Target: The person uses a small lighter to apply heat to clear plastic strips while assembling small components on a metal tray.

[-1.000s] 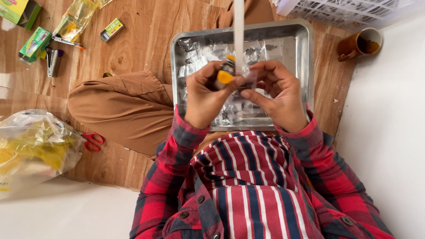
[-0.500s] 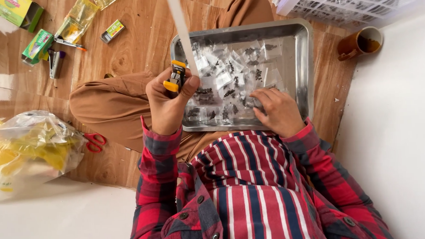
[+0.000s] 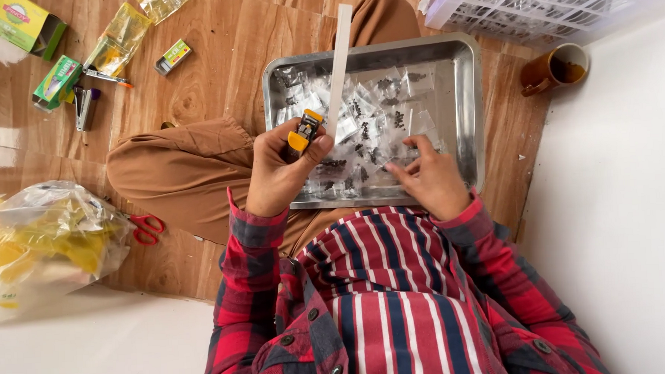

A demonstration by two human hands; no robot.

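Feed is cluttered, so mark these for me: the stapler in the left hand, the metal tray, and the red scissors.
stapler (image 3: 302,133): head view, on its yellow top.
metal tray (image 3: 470,110): head view, on its right wall.
red scissors (image 3: 147,227): head view, on the handle loops.

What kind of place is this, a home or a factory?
Probably a home used for small packing work: the person sits on a wooden floor, with a metal tray of small bags, a cup and scissors nearby.
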